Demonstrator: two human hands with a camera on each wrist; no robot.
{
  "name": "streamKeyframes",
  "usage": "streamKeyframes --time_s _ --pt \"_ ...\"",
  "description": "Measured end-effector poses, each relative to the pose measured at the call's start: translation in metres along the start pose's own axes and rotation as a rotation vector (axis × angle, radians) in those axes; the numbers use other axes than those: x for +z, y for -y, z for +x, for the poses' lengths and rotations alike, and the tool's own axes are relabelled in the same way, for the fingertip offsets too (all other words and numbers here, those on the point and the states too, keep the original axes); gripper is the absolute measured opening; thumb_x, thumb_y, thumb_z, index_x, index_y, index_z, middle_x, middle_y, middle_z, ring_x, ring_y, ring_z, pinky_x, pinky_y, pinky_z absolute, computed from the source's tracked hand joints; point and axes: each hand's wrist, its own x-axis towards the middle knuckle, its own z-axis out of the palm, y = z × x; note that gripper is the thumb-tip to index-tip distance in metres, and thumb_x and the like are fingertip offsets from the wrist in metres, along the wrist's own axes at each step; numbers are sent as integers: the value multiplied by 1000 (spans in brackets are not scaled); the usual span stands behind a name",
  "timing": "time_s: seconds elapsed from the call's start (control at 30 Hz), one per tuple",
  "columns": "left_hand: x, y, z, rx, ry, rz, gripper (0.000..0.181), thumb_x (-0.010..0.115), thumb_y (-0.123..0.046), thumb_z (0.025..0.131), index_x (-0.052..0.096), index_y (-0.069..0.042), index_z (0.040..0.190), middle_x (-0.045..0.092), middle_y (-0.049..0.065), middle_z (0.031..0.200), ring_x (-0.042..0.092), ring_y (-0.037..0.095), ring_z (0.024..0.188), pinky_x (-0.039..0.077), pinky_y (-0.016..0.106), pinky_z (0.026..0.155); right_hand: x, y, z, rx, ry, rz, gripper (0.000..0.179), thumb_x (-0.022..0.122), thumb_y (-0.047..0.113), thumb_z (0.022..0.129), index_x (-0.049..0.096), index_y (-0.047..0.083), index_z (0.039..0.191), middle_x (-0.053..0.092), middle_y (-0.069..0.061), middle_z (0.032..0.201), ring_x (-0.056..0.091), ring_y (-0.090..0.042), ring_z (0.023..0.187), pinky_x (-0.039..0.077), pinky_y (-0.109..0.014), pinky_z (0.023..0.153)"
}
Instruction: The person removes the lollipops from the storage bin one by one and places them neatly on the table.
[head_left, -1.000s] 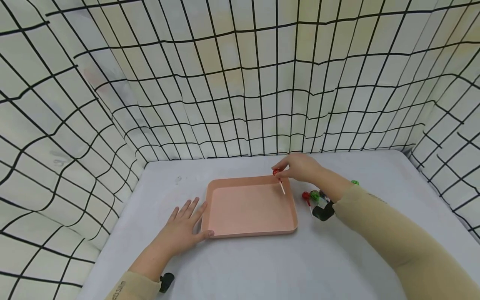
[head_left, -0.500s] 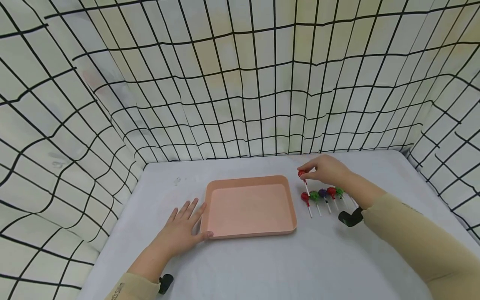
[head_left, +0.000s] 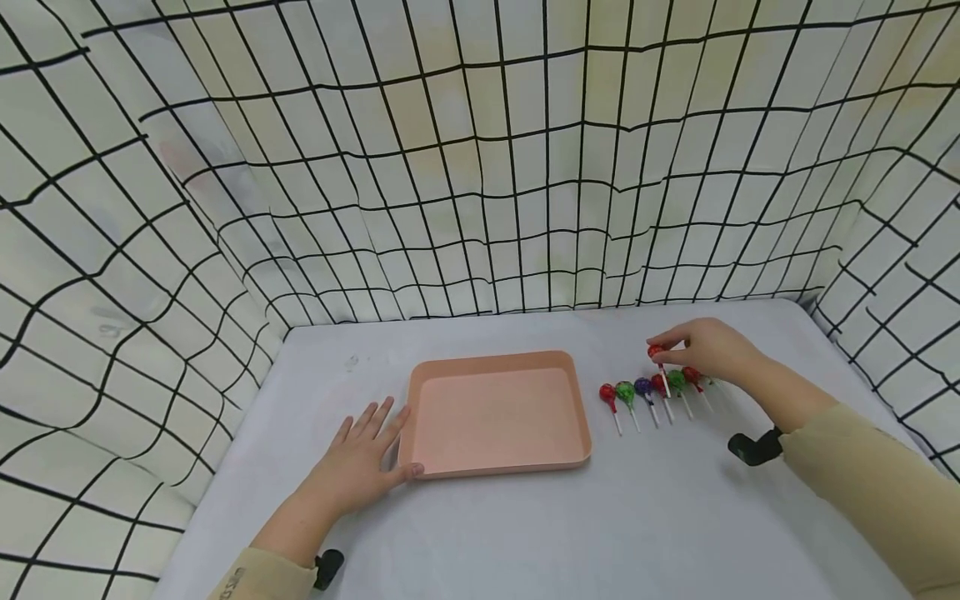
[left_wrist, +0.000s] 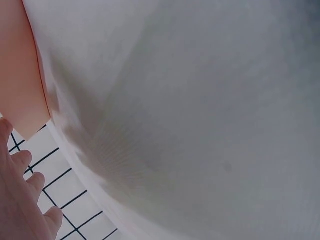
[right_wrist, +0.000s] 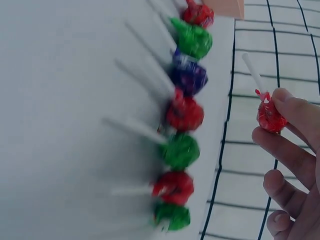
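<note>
Between thumb and forefinger, my right hand [head_left: 712,348] pinches a red-wrapped lollipop [right_wrist: 270,116] by its head, its white stick free. It is held over a row of lollipops lying on the table. In the right wrist view the row shows a purple lollipop [right_wrist: 189,76], green ones such as this green lollipop [right_wrist: 180,151], and red ones such as this red lollipop [right_wrist: 175,188]. With fingers spread, my left hand [head_left: 358,460] rests at the left edge of a pink tray [head_left: 495,468], thumb at its near left corner. Nothing lies in the tray.
A white cloth covers the table [head_left: 480,542]. White walls with a black grid [head_left: 525,167] enclose its back and sides. Dark devices are worn at both wrists, such as the right wrist device [head_left: 753,448].
My right hand has carried the red lollipop from over the tray's far right corner rightward to above the row, uncovering more lollipops. The left hand has stayed at the tray.
</note>
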Motion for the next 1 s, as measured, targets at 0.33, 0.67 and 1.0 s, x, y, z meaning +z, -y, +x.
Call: streamKeyframes --time_s 0.33,0.67,1.0 --pt "4 4 0 0 -2 2 97 49 -78 85 27 -18 158 18 15 164 15 40 149 12 64 117 -13 -50 -24 18 -39 -55 44 71 40 91 71 13 125 65 -19 126 57 -30 97 50 -39 72" --pt "3 4 -1 2 -5 -10 95 54 -73 86 27 -17 158 19 15 164 15 41 149 12 64 117 -22 -87 -32 31 -1 -33 41 71 33 92 70 7 124 70 -17 114 58 -36 103 53 -50 78" --pt "4 3 1 13 -5 2 97 51 -76 86 28 -17 158 19 15 163 16 40 149 13 64 117 -14 -106 -25 68 47 -29 39 71 32 92 71 7 122 65 -23 123 52 -48 117 44 -64 93"
